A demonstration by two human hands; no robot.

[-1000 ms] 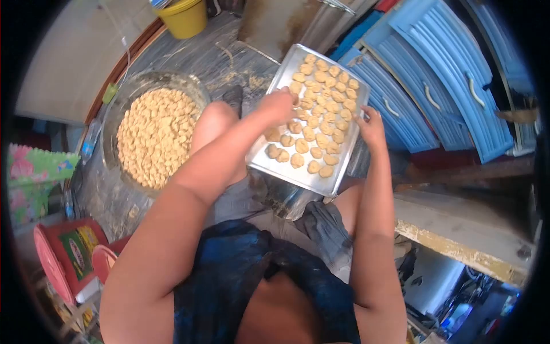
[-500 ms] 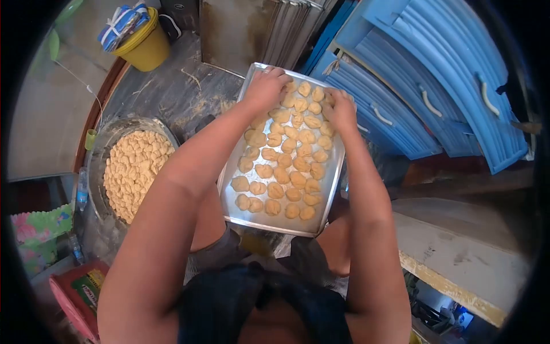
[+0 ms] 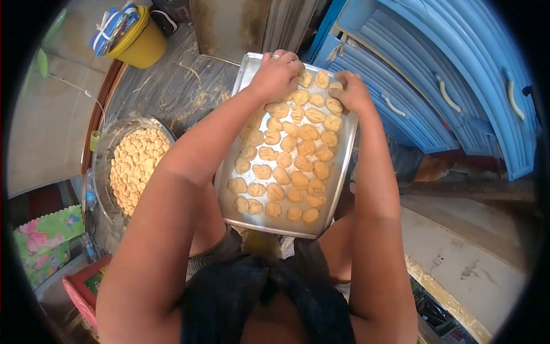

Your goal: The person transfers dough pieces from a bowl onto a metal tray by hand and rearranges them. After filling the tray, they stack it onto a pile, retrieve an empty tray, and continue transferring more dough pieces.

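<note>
Glass bowl (image 3: 103, 150) far left, heaped with pale lumpy dough pieces (image 3: 133, 166). Shiny rectangular metal tray (image 3: 246, 221) on lap, rows of rounded dough balls (image 3: 289, 166). Left hand (image 3: 277, 73), right hand (image 3: 349, 90) knuckles-up at far end, close together, grip unclear.

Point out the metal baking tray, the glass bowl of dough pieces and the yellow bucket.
metal baking tray (image 3: 335, 189), head view, bare right rim.
glass bowl (image 3: 103, 143), head view, clear left wall.
yellow bucket (image 3: 140, 49), head view, yellow side wall.
</note>
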